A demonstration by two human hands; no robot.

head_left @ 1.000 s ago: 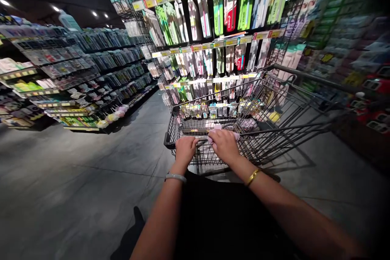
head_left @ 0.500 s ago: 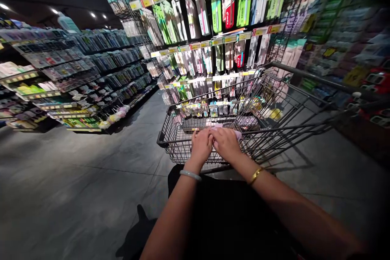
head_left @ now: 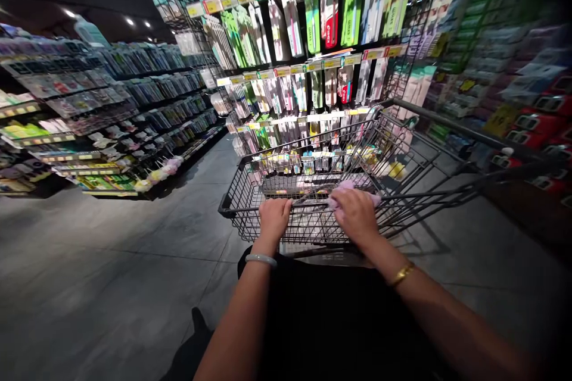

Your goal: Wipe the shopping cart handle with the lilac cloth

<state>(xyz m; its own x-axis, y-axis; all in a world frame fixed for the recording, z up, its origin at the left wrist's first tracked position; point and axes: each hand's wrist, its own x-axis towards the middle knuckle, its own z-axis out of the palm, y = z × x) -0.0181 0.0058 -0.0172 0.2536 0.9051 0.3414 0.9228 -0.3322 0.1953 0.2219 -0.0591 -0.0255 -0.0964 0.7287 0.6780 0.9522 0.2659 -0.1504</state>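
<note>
**Wire shopping cart gripped at its near handle in a store aisle**

The dark metal wire shopping cart (head_left: 322, 190) stands in the middle of the aisle on the smooth grey polished floor (head_left: 111, 262), its basket a grid of thin rods with a rounded dark rim, its far end pointing at the hanging display. The left hand (head_left: 273, 219) is curled over the near handle bar, fingers wrapped around it and closed tight. The right hand (head_left: 357, 214) rests on the same bar a little to the right, fingers bent down over a soft, crumpled pale pink cloth (head_left: 353, 191) that lies pressed between palm and handle; its loose end pokes out on the far side of the knuckles. The two hands are apart, not touching.

A smooth pale round bangle (head_left: 261, 259) circles the left wrist, and a shiny gold bracelet (head_left: 401, 274) sits on the right forearm.

Just beyond the cart, a black wire rack of flat, long blister packs (head_left: 313, 30) in green, white and red hangs in rows, with yellow price tags (head_left: 313, 65) along each rail. To the far left, dark shelves of small packaged goods (head_left: 89, 107) run down the aisle.
</note>
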